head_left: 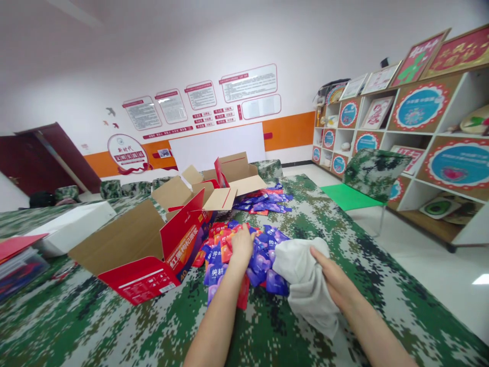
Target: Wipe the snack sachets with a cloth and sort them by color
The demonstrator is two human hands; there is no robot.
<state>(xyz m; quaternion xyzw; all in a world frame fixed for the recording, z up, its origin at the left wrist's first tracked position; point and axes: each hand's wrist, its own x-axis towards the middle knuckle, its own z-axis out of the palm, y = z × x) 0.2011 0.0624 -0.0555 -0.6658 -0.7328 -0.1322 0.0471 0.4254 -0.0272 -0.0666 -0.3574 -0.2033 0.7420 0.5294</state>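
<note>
A heap of small purple, blue and red sachets (229, 255) lies on the camouflage-covered table (305, 214). My left hand (241, 248) rests on top of the heap, fingers curled down into the sachets; what they grip is hidden. My right hand (332, 280) holds the mouth of a white cloth bag (305, 283) just right of the heap, fingers closed on the fabric. The bag lies slumped on the table towards me.
A red cardboard box (153, 250) lies open on its side left of the heap, with a second open box (225, 181) behind it and more sachets (263, 201) beside that. A white box (72, 227) sits far left. A camouflage chair (372, 173) and shelves (420, 153) stand right.
</note>
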